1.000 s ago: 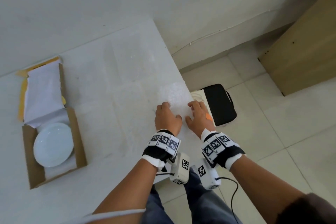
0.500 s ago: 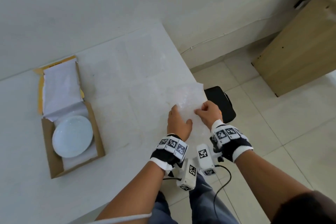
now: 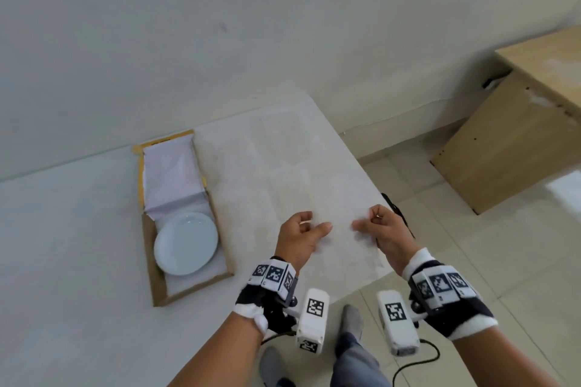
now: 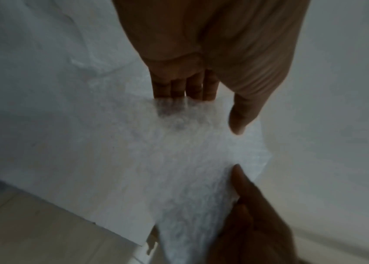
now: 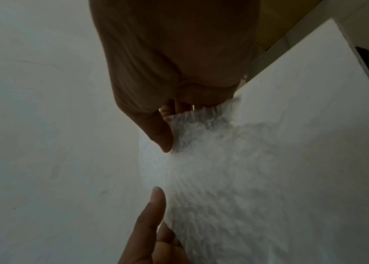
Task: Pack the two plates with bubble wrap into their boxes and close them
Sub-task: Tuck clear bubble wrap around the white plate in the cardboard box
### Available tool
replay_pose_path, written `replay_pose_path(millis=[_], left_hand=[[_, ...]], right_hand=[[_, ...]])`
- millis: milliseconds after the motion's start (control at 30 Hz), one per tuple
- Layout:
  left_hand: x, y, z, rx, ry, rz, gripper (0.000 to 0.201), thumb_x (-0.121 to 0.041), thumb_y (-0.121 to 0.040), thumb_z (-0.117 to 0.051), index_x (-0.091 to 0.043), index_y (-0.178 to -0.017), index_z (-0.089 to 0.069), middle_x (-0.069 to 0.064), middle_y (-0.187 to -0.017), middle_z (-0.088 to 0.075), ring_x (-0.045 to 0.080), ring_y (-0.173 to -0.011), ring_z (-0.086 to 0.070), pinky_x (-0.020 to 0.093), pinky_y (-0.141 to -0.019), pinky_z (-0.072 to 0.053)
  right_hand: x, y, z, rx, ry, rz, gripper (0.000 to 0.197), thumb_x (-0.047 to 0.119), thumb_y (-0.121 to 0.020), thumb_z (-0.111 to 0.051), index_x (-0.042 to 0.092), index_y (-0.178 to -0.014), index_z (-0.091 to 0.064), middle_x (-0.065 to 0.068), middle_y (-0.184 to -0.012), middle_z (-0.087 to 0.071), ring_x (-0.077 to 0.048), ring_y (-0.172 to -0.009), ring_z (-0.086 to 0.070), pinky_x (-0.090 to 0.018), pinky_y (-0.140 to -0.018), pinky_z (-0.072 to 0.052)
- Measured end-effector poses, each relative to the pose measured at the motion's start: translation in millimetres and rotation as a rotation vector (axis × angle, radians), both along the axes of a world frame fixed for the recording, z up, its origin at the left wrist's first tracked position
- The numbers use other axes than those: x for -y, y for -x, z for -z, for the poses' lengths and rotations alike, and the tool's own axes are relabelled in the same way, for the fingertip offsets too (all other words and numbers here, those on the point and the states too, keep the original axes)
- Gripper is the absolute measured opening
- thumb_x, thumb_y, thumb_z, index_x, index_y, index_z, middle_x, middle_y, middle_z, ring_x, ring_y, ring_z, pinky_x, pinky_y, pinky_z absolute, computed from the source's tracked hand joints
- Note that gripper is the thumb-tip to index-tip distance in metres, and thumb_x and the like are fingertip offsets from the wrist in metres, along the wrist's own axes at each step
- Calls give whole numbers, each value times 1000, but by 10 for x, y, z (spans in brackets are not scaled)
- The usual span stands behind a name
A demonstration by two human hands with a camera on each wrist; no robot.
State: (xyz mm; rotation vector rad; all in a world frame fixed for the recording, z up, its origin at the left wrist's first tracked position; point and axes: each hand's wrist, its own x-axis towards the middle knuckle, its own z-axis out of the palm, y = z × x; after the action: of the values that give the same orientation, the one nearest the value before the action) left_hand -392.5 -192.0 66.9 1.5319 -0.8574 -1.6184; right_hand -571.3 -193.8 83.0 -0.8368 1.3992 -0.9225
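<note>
A translucent bubble wrap sheet (image 3: pixel 314 173) hangs spread over the white table's right corner. My left hand (image 3: pixel 319 220) pinches its near edge, fingers (image 4: pixel 185 85) under the sheet and thumb on top. My right hand (image 3: pixel 363 219) pinches the same edge a little to the right, thumb (image 5: pixel 160 135) pressed on the wrap (image 5: pixel 224 178). A white plate (image 3: pixel 186 243) lies in an open cardboard box (image 3: pixel 147 261) at the left, on white padding. Its lid (image 3: pixel 169 173) lies back flat with white padding on it. No second plate or box is in view.
The table (image 3: pixel 78 229) ends just right of my hands, above a tiled floor. A black bag (image 3: pixel 394 207) lies on the floor by the table corner, mostly hidden. A wooden cabinet (image 3: pixel 518 141) stands at the right. A grey wall runs behind.
Both hands went from pressing the wrap on the table corner to pinching its edge. They have lifted it and moved apart, which spreads the sheet. The view has swung right.
</note>
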Motion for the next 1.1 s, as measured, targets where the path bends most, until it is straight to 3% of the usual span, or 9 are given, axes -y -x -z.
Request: replay_pose_path(millis=[67, 233, 467, 567, 700, 800, 900, 1033, 1100], left_hand=[[-98, -211, -38, -60, 10, -44, 29, -3, -81, -69, -8, -104, -53, 7, -81, -66, 13, -51, -65, 20, -45, -47], [-319, -728, 10, -52, 20, -98, 19, 2, -79, -69, -7, -90, -56, 8, -67, -67, 22, -47, -63, 23, -44, -46], [-517, -1257, -7, 9, -38, -234, 15, 0, -81, -62, -13, -74, -59, 6, -60, -61, 20, -47, -49, 22, -50, -37], [-591, -1428, -16, 17, -78, -320, 30, 4, -79, -61, -20, -59, -62, 9, -62, -60, 25, -58, -51, 30, -62, -40], [-675, -1625, -120, 29, -149, -403, 23, -1, -86, -48, -12, -70, -61, 8, -68, -62, 24, -62, -54, 27, -54, -42], [-729, -1786, -159, -91, -245, -467, 21, -23, -79, -53, -15, -66, -67, 13, -75, -59, 27, -68, -51, 31, -58, -39], [-756, -1916, -169, -86, -263, -423, 34, -44, -81, -60, -11, -79, -66, 12, -73, -61, 27, -65, -53, 31, -58, -41], [-827, -2002, -112, 12, -184, -345, 17, -12, -78, -73, -6, -92, -66, 12, -89, -69, 22, -75, -66, 28, -61, -53], [-838, -2052, -32, 23, -167, -403, 13, -4, -79, -71, -7, -88, -63, 11, -86, -67, 22, -74, -64, 28, -56, -53]], right_hand=[[-72, -197, -1, 48, -17, 11, 29, -4, -75, -69, 14, -78, -47, -14, -76, -62, -17, -53, -59, -28, -52, -36], [-199, -719, 32, 155, -132, -114, 22, 10, -83, -65, 14, -105, -63, -8, -76, -67, -18, -57, -59, -27, -55, -37], [-219, -1241, 136, 145, -110, -255, 25, -1, -87, -53, 14, -98, -69, -7, -63, -64, -13, -35, -41, -15, -35, -27], [-213, -1439, 233, 143, -112, -297, 20, -5, -85, -55, 5, -91, -71, -17, -73, -65, -25, -59, -49, -27, -52, -35], [-188, -1691, 173, 118, -65, -398, 21, -5, -78, -50, 5, -76, -68, -11, -76, -66, -30, -75, -55, -38, -65, -40], [-166, -1838, 51, 135, -49, -485, 39, -12, -78, -40, 11, -68, -70, -9, -81, -66, -29, -78, -58, -35, -68, -42], [-108, -1926, 102, 109, -24, -551, 50, -21, -80, -36, 11, -70, -72, -6, -81, -68, -27, -73, -59, -35, -66, -43], [-111, -2033, 129, 77, -20, -588, 43, -15, -85, -40, 16, -87, -70, -2, -83, -68, -24, -71, -59, -30, -59, -47], [-97, -2077, 128, 84, -102, -522, 21, 10, -94, -48, 19, -100, -65, -6, -81, -61, -25, -64, -53, -26, -50, -43]])
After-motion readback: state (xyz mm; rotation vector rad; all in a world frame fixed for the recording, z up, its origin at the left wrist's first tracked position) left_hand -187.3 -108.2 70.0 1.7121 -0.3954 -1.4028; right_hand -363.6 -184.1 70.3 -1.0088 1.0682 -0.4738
